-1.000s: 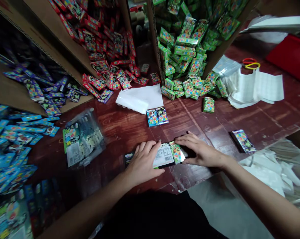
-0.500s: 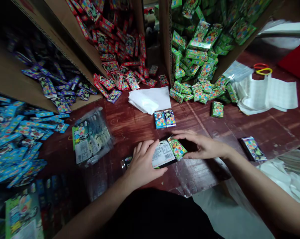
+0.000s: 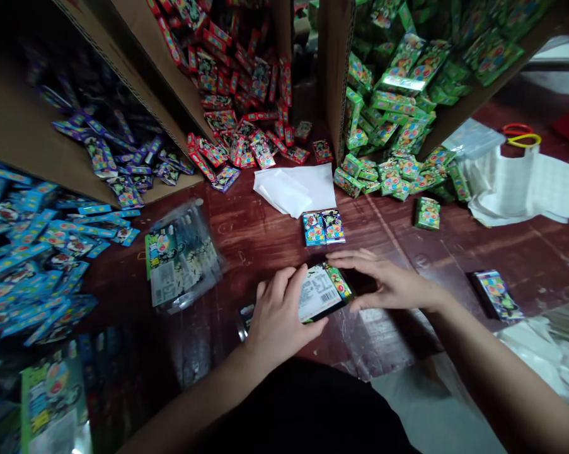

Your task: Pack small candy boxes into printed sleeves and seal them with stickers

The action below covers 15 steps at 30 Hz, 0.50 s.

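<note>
A clear package [image 3: 319,295] with a black and white printed label and barcode lies on the table near its front edge. My left hand [image 3: 281,309] is laid over its left part, thumb along the near edge and fingers along the far one, gripping it. At the package's right end sits a small green candy box [image 3: 339,280], partly covered by the label. My right hand [image 3: 383,277] holds that box end between thumb and fingers. Just beyond, a blue box [image 3: 314,228] and a purple box [image 3: 334,226] stand side by side.
Cartons behind spill red boxes [image 3: 260,148], green boxes [image 3: 407,132] and purple boxes [image 3: 99,154]. Blue boxes [image 3: 33,252] heap at left. Stacked clear packages [image 3: 183,258], white paper [image 3: 296,189], label sheets [image 3: 515,183], a single green box [image 3: 427,213] and another purple box [image 3: 496,293] lie around.
The green box has slid leftward into the package's end, so less of it shows, and it sits straighter. My right hand has followed it; the whole view has shifted slightly.
</note>
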Available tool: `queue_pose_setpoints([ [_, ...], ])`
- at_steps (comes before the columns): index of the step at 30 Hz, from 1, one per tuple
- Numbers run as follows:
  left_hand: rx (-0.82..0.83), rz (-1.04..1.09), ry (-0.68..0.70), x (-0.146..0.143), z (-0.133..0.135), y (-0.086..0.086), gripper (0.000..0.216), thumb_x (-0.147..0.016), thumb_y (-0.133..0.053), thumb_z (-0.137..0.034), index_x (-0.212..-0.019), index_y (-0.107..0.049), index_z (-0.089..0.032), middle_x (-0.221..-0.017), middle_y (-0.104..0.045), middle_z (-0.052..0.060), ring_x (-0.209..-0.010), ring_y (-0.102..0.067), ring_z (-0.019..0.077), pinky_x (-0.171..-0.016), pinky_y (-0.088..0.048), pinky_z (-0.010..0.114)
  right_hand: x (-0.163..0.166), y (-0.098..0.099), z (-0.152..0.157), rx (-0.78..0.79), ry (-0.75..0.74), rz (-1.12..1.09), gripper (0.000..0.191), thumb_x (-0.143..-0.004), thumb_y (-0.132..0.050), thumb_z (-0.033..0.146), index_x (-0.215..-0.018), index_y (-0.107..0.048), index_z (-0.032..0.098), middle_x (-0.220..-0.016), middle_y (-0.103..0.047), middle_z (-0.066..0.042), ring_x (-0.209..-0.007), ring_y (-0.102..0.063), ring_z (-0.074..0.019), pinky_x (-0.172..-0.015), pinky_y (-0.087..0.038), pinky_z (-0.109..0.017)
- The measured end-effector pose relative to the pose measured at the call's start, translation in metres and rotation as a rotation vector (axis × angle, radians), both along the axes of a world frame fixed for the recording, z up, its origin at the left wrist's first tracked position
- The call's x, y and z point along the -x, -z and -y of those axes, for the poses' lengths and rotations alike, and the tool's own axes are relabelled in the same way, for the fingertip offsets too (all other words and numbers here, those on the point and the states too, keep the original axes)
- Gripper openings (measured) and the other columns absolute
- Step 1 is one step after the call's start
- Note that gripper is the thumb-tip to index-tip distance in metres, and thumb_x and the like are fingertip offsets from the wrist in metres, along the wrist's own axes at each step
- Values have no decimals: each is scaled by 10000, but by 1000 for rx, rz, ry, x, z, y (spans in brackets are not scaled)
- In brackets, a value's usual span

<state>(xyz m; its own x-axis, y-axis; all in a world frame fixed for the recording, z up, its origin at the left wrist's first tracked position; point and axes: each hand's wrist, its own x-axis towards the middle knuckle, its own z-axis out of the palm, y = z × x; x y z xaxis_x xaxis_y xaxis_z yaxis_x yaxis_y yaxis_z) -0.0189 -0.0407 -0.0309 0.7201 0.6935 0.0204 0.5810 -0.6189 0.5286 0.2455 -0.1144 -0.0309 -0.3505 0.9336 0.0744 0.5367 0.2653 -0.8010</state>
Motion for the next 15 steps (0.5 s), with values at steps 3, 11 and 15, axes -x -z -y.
queue_pose_setpoints([
  [3, 101, 98, -201, -5, 2, 1, 990, -726, -821, -474, -1531, -283, -269, -1415, -433, 136, -1305, -495, 359, -1074, -435, 541, 17, 4, -6, 10, 164, -95, 826, -866, -747, 439, -1560, -312, 338, -1567, -410, -103, -1445, -392, -305, -1192, -339, -539],
  [11, 524, 414, -239, 20, -5, 15, 574, -983, -522, -292, -1516, -310, -282, -1418, -522, 122, -1257, -572, 250, -1044, -504, 438, 73, 36, -8, 285, 420, -550, 309, -971, -593, 407, -1259, -552, 304, -1007, -600, -19, -850, -616, -150, -704, -608, -279],
  [15, 779, 445, -207, 40, -20, 14, 425, -915, -630, -292, -1310, -480, -241, -1153, -661, 68, -1009, -667, 201, -877, -562, 356, 93, 41, 1, 315, 509, -629, 407, -929, -652, 416, -1295, -498, 326, -1153, -609, -31, -827, -627, -140, -666, -605, -275],
])
